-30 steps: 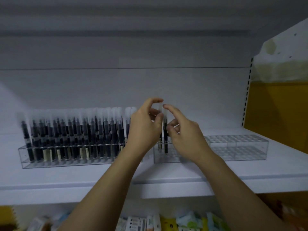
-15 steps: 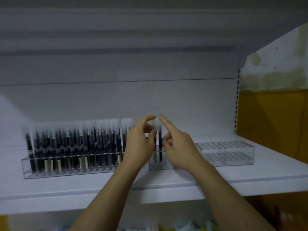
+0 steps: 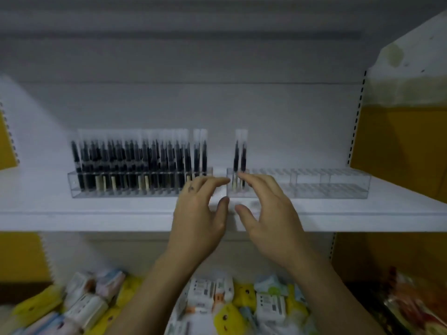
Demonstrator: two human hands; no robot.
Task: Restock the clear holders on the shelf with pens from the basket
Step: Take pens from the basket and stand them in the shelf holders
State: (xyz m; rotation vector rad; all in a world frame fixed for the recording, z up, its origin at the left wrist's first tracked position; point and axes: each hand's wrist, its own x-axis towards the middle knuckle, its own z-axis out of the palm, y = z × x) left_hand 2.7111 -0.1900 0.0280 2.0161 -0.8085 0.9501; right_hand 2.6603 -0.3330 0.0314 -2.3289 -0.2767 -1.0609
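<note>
Two clear holders stand side by side on a white shelf (image 3: 96, 216). The left holder (image 3: 75, 187) is packed with several dark pens with clear caps (image 3: 135, 155). In the right holder (image 3: 338, 187) only two pens (image 3: 240, 153) stand upright, at its left end. My left hand (image 3: 200, 213) hovers in front of the gap between the holders, fingers apart, holding nothing. My right hand (image 3: 268, 209) is just in front of the two pens, fingers spread, also empty. The basket is not in view.
Below the shelf lie several small packaged items (image 3: 212, 296) in white, yellow and pastel wrapping. A yellow side panel (image 3: 399, 151) bounds the shelf on the right. Most slots of the right holder hold nothing.
Both hands let go of the pens in the right holder and dropped down and back toward me. The view tilted down, showing the goods under the shelf.
</note>
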